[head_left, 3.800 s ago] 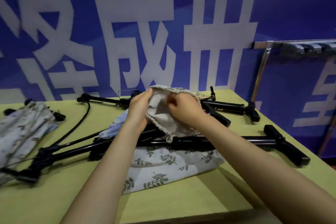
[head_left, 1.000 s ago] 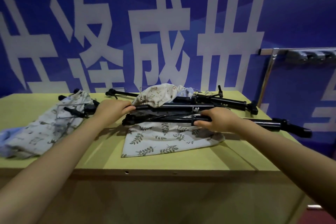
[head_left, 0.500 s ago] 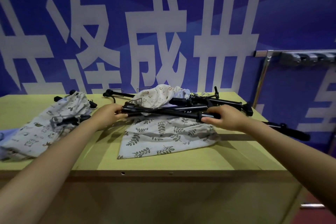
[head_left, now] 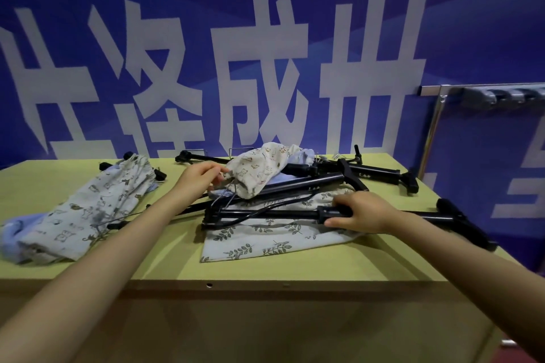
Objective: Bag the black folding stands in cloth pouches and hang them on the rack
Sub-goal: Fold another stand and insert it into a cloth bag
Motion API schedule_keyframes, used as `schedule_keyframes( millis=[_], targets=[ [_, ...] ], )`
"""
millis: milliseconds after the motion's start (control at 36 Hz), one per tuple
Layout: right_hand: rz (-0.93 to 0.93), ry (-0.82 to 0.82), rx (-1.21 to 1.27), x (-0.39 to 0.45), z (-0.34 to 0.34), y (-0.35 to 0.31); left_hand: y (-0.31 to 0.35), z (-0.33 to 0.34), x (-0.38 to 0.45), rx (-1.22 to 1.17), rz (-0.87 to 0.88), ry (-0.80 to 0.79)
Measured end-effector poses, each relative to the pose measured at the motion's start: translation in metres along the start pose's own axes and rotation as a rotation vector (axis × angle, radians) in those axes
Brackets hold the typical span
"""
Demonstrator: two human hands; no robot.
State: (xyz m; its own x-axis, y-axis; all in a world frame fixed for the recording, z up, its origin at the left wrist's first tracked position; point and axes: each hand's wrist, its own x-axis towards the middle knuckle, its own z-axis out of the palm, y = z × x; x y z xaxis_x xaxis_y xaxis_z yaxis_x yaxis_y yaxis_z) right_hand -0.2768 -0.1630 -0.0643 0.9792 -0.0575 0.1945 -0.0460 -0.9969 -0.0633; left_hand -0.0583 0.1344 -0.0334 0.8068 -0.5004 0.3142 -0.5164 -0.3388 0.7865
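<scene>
Several black folding stands lie tangled on the yellow-green table (head_left: 265, 265). My right hand (head_left: 358, 211) grips one black stand (head_left: 265, 215) by its tube, above a leaf-print cloth pouch (head_left: 265, 240) spread flat. My left hand (head_left: 199, 178) pinches the edge of a cream animal-print pouch (head_left: 256, 168) draped over the pile. Another stand (head_left: 374, 171) lies behind, and one (head_left: 460, 219) juts off the right edge. At the left, a printed pouch (head_left: 85, 209) covers a stand whose black ends stick out.
A metal rack (head_left: 483, 91) with grey hooks stands to the right of the table against the blue banner wall. A thin wire hanger part pokes up behind the cream pouch. The table's front edge runs close below my arms.
My left hand let go of the stand's left end and moved up to pinch the cream pouch. My right hand keeps its grip on the stand, which now lies lower over the leaf-print pouch.
</scene>
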Motion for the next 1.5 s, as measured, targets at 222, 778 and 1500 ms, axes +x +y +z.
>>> schedule_keyframes(
  millis=[222, 778, 1500],
  targets=[
    [0.011, 0.067, 0.199, 0.01, 0.003, 0.0, 0.01, 0.024, 0.003, 0.214, 0.138, -0.119],
    [0.168, -0.041, 0.332, 0.058, 0.011, -0.019, 0.021, 0.1, 0.041, 0.539, 0.157, -0.316],
    [0.42, -0.059, 0.392, 0.068, 0.017, -0.017, 0.021, 0.134, 0.055, 0.806, 0.297, -0.328]
  ],
)
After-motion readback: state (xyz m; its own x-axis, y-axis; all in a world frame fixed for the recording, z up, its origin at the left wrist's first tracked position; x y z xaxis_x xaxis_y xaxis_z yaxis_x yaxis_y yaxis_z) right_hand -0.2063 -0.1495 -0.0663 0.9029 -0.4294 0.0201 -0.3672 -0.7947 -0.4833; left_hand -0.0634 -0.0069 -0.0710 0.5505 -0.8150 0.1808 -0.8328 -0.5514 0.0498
